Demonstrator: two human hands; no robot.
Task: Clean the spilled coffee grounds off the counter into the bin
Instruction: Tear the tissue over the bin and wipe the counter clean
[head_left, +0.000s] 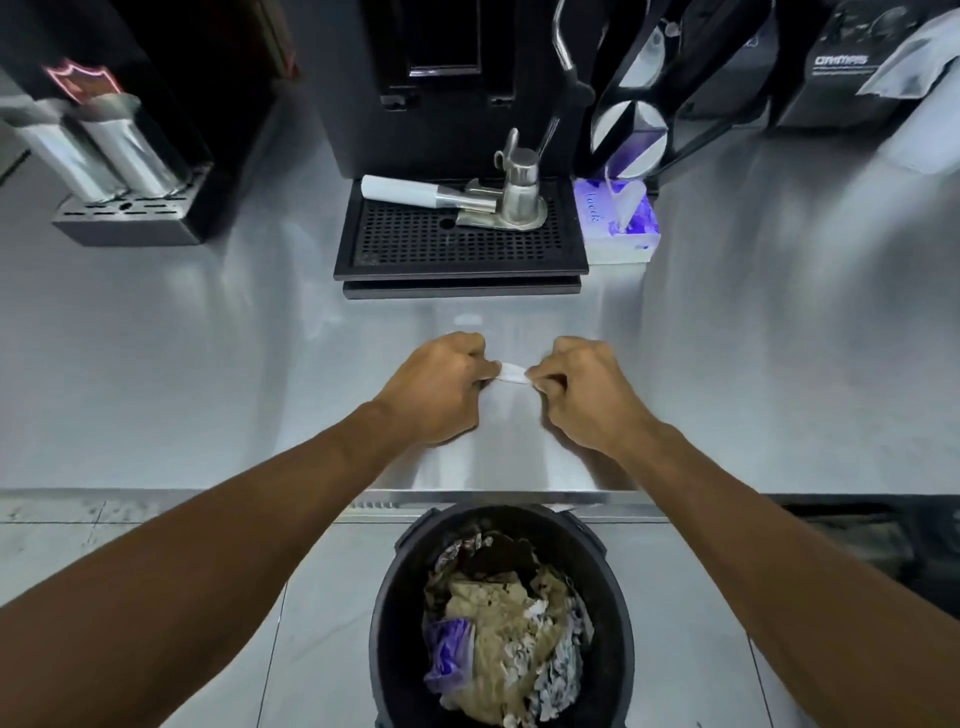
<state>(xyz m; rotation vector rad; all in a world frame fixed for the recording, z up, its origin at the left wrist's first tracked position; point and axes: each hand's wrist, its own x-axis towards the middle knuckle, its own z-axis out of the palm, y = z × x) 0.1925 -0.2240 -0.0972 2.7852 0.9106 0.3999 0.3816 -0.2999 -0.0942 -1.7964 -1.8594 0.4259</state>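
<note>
Tissue held above the worktop, bin below the hands.
A white tissue (511, 373) is pinched between left hand (441, 387) and right hand (584, 392); grounds could be scattered beside the bin (387, 613) if shaken early.

Both hands (514, 389) curled, knuckles up

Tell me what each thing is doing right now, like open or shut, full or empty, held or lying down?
Left hand: closed, pinching the tissue.
Right hand: closed, pinching the tissue's other end.
Tissue: held between both hands above the counter.
Bin: open, holding rubbish, on the floor below the counter edge.
Tissue box: open, one tissue sticking up.
Portafilter: lying on the drip tray.
</note>
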